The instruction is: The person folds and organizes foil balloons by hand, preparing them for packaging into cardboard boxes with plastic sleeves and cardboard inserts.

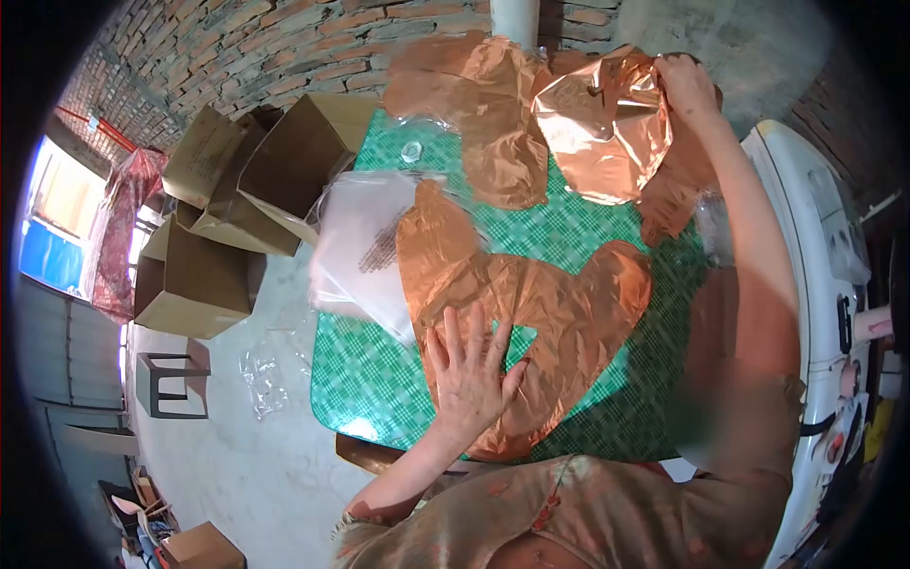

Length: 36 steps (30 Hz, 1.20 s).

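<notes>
A flat, copper-coloured foil balloon (pixel 559 313) lies across the front of the table, uninflated, with a small cut-out in its middle. My left hand (pixel 469 379) rests palm down on it beside that opening, fingers spread. At the far right, my right hand (pixel 690 92) reaches out with bent fingers closed on the edge of a shinier copper foil balloon (pixel 611 128). More flat copper foil (pixel 507 142) lies left of that one, partly overlapped. Close to the left hand is a stack of clear plastic bags (pixel 365 251) with printing on it.
The table has a green checked cover (pixel 370 370). A small white roll (pixel 410 152) sits near its back left. Open cardboard boxes (pixel 204 270) stand on the floor to the left, by a dark stool (pixel 173 384). A white appliance (pixel 787 209) borders the right side; a brick wall (pixel 275 57) is behind.
</notes>
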### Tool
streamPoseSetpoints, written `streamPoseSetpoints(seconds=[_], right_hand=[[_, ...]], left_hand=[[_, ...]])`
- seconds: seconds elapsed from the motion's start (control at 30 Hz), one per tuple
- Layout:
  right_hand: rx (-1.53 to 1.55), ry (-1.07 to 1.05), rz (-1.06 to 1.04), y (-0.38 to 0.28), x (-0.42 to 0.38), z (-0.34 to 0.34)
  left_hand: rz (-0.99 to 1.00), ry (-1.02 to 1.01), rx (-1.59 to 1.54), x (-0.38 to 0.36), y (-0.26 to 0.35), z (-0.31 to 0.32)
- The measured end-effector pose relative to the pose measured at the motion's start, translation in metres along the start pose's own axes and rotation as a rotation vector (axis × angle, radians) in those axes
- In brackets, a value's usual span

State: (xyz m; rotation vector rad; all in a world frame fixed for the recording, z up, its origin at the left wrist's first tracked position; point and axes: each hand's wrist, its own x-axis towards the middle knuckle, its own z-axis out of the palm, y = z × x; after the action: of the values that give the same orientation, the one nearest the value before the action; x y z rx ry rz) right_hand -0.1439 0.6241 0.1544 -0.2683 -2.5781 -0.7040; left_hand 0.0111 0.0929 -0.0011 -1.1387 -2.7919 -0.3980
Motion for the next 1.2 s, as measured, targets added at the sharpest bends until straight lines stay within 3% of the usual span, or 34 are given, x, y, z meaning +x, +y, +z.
streamPoseSetpoints(seconds=[0.17, 0.27, 0.37, 0.43, 0.5, 0.57, 0.67, 0.87, 0.97, 1.07, 1.2], right_hand=[[-0.072, 0.162, 0.042, 0.014, 0.033, 0.070], [-0.060, 0.065, 0.262, -0.002, 0.045, 0.105], [0.031, 0.066, 0.087, -0.055, 0.044, 0.060], [0.318, 0.167, -0.182, -0.116, 0.016, 0.009], [0.528, 0.335, -0.746, -0.166, -0.024, 0.008], [0.888, 0.222, -0.610, -0.219, -0.075, -0.009], [1.035, 0.130, -0.450, -0.245, -0.117, -0.010], [0.953, 0.134, -0.449, -0.255, -0.108, 0.005], [0.872, -0.055, -0.291, -0.255, -0.092, 0.015], [1.236, -0.168, -0.031, -0.247, -0.078, 0.013], [1.312, -0.241, -0.026, -0.235, -0.067, 0.016]], left_hand=[[-0.033, -0.020, 0.007, 0.003, 0.003, -0.002], [-0.036, -0.005, 0.011, 0.006, 0.003, 0.000], [-0.048, -0.016, -0.001, 0.002, 0.004, -0.002], [-0.055, -0.017, -0.011, 0.005, 0.004, -0.002], [-0.054, -0.019, -0.015, 0.004, 0.003, -0.003], [-0.054, -0.009, -0.024, 0.003, 0.002, -0.002], [-0.041, 0.021, -0.035, 0.006, 0.002, -0.007], [0.029, 0.194, -0.124, 0.059, -0.024, -0.031], [0.114, 0.289, -0.237, 0.114, -0.056, -0.034], [0.146, 0.342, -0.426, 0.172, -0.080, -0.017], [0.232, 0.365, -0.500, 0.241, -0.096, -0.004]])
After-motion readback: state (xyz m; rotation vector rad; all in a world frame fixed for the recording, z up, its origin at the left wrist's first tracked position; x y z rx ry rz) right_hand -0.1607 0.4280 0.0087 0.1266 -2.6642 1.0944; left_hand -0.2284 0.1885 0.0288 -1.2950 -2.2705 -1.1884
